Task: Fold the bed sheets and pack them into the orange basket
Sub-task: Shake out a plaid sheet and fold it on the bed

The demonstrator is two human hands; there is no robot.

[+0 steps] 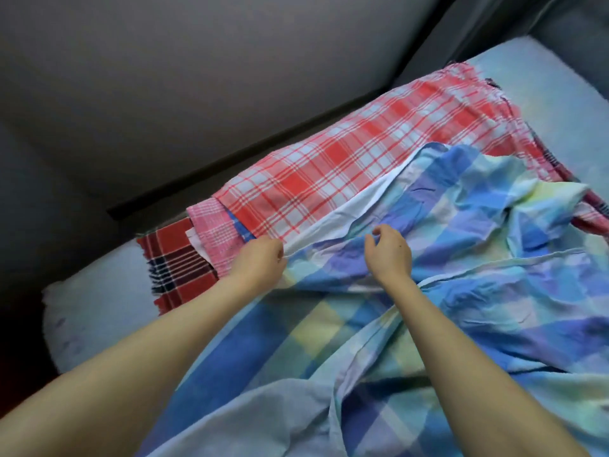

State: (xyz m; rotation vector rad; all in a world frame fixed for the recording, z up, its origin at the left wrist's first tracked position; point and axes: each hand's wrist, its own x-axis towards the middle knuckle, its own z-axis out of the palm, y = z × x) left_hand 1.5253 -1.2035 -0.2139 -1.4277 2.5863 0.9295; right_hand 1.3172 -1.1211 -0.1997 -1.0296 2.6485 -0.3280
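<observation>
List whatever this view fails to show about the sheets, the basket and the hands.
1. Orange basket: nowhere in the head view.
2. Blue checked sheet: cut off by the bottom and right edges.
3. Cloths beneath the red checked sheet: mostly covered by it, so their number is unclear.
4. Left hand: fingertips hidden behind its own knuckles where it grips the hem.

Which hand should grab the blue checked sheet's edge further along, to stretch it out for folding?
Right. The right hand hovers free, fingers loosely curled, just beside the white-lined edge of the blue checked sheet. The left hand is occupied, pinching that edge at its near end.
</observation>
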